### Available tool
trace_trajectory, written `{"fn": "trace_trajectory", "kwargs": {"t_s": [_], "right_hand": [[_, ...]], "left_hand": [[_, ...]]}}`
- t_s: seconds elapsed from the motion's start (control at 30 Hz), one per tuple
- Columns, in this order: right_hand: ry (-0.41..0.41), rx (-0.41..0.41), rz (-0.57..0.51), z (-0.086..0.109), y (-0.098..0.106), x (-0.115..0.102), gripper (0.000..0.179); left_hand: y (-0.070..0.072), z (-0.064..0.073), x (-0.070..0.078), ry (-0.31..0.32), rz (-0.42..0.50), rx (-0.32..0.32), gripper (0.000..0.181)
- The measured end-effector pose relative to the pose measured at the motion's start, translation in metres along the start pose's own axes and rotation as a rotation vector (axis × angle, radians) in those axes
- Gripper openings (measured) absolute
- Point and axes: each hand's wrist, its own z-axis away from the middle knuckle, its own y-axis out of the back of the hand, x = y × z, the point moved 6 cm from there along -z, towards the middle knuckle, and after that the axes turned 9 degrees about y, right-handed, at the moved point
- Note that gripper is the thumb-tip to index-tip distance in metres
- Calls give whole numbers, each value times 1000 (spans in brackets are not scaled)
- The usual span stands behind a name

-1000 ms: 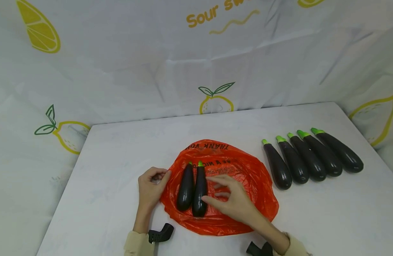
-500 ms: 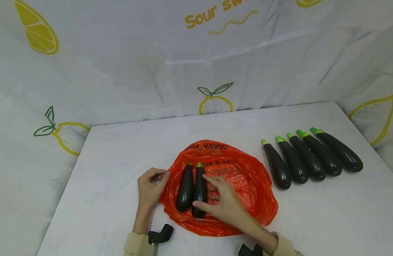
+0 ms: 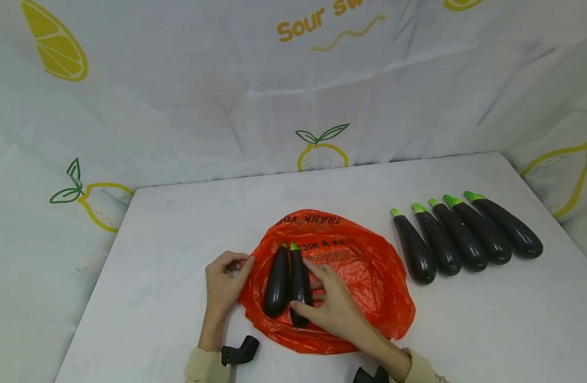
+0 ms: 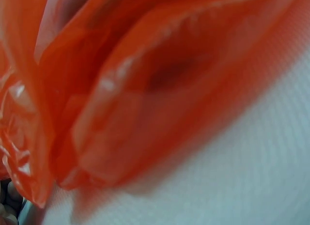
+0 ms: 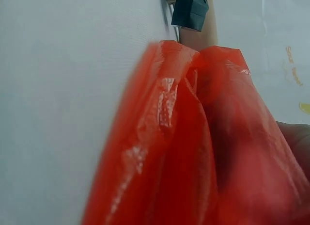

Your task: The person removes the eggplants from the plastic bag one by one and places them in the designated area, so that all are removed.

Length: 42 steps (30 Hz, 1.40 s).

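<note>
A red plastic bag [image 3: 365, 276] lies spread with its mouth open, and two dark eggplants rest side by side in its left part. My left hand [image 3: 226, 279] pinches the bag's left edge between thumb and fingers. The right hand [image 3: 334, 306] is over the right-hand eggplant [image 3: 300, 282], thumb across its lower left side and fingers along its right side. Close beside it lies the left-hand eggplant [image 3: 277, 282]. Red film [image 4: 140, 104] fills much of the left wrist view. In the right wrist view, the bag's rim [image 5: 164, 108] hides most of the right hand.
Several more eggplants [image 3: 458, 239] with green stems lie in a slanted row on the white table [image 3: 178, 223], right of the bag. A white cloth with lemon prints [image 3: 202, 106] hangs behind the table. Black wrist mounts [image 3: 241, 350] stick out from the wrists.
My right hand has moved left and closed in on the right-hand eggplant. That eggplant has turned slightly, its stem end shifting left toward the other. The left hand has stayed on the bag's edge.
</note>
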Motion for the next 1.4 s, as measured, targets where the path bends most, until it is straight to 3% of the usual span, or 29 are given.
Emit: {"fn": "trace_trajectory", "kwargs": {"t_s": [0.23,0.5,0.67,1.1,1.4], "right_hand": [[9,53,50,-1,12,-1,69],[47,114,236,-1,42,-5,53],[21,117,330,0,53,-2,52],[-26,121,405,3,61,5,56],[40,178,377,5,64,5,47]], "left_hand": [[0,0,-1,3,-6,-12,7],[1,-1,2,-31,-15,-11,7],[1,-1,2,-34,-18,-15,11],[1,-1,0,-40,-20,-6,5],[0,-1,0,-25,-38,-4,6]]}}
